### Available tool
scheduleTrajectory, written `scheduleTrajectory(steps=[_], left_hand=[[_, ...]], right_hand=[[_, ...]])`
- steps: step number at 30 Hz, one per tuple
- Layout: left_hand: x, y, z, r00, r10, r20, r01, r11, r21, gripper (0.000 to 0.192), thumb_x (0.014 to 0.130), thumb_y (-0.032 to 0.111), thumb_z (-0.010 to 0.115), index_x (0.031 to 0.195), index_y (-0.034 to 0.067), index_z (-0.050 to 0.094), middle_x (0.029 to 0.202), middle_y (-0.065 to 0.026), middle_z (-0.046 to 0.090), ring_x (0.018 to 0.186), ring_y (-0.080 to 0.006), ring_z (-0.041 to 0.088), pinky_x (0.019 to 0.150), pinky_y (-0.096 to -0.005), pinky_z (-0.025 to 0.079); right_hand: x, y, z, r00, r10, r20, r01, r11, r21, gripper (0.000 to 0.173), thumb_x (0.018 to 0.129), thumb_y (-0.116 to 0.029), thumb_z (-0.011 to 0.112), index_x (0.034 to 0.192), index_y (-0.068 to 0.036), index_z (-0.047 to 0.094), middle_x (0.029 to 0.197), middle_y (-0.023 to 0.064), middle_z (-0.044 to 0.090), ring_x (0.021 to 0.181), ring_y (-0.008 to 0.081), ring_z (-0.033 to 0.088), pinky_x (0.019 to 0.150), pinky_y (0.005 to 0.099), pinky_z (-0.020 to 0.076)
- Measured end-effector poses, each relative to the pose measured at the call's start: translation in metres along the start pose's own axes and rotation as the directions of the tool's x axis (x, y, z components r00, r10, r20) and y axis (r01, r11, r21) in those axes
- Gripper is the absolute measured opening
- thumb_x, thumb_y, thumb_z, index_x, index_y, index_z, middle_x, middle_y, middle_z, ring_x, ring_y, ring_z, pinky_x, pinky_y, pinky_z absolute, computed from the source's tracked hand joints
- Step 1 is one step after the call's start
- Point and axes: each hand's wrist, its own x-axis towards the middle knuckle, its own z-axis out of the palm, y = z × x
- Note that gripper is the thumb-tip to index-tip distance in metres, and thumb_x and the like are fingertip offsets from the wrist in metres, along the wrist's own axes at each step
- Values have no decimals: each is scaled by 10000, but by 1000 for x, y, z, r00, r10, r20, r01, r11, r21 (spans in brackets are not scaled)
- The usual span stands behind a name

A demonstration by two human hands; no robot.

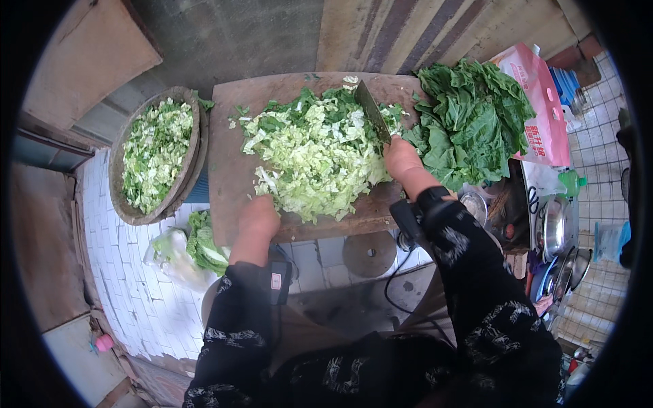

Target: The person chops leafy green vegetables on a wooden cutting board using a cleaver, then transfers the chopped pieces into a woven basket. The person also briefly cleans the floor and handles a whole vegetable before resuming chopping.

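My right hand (pixel 403 159) is closed on a broad-bladed cleaver (pixel 372 111), whose blade stands in the chopped leaves at the right of the pile. The heap of chopped leafy greens (pixel 316 158), pale and dark green mixed, covers much of a wooden cutting board (pixel 227 148). At the board's near left edge is my left hand (pixel 259 217), beside the heap, with its fingers curled in; whether it holds anything is hidden. Whole dark green leaves (pixel 469 117) are piled at the board's right end.
A round basket (pixel 116 183) of chopped greens stands left of the board. Below it lie a plastic bag (pixel 176 260) and a leafy cabbage (pixel 204 245). A pink package (pixel 548 122), a steel basin (pixel 555 224) and a green bottle (pixel 572 182) are at the right. A round disc (pixel 369 255) lies below the board.
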Motion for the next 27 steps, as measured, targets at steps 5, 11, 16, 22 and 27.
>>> scheduleTrajectory(steps=[5, 11, 16, 22, 27], left_hand=[[-13, 25, -37, 963, 103, -250, -165, 956, -242, 175, 786, 59, 553, 955, 24, 579, 1030, -159, 586, 966, -337, 579, 841, -416, 459], [-11, 63, -36, 862, 227, -454, -399, 855, -331, 373, 758, 100, 648, 1120, 59, 566, 1197, -146, 512, 954, -288, 569, 848, -371, 462], [-17, 64, -43, 780, 155, -606, -496, 743, -449, 413, 743, 59, 677, 1140, 20, 567, 1248, -135, 490, 714, -182, 621, 701, -296, 512], [-35, 54, -66, 692, 42, -720, -629, 525, -574, 346, 765, 89, 670, 1096, 30, 592, 1230, -79, 510, 758, -151, 624, 682, -271, 516], [-36, 33, -81, 603, -92, -792, -706, 400, -584, 298, 784, 24, 640, 1073, -16, 582, 1174, -112, 536, 762, -130, 608, 676, -248, 513]], right_hand=[[2, 14, -1, 983, -67, -170, 76, 996, 51, 284, 880, -209, 442, 1008, 24, 542, 975, 271, 595, 940, 420, 562, 825, 466, 447], [7, 29, 4, 988, -60, -145, 64, 998, 26, 244, 877, -205, 459, 944, 15, 543, 913, 273, 601, 903, 426, 566, 799, 473, 453], [20, 49, -18, 946, -119, -302, 105, 993, -61, 219, 868, -200, 461, 950, -9, 527, 906, 247, 613, 879, 423, 575, 772, 471, 462], [57, 33, -9, 954, -152, -257, 68, 949, -309, 203, 875, -154, 389, 986, -49, 523, 924, 203, 632, 877, 358, 614, 758, 454, 483], [70, -11, 4, 908, -403, -112, 337, 864, -375, 176, 838, -101, 428, 967, -47, 535, 958, 204, 624, 891, 359, 609, 754, 440, 490]])
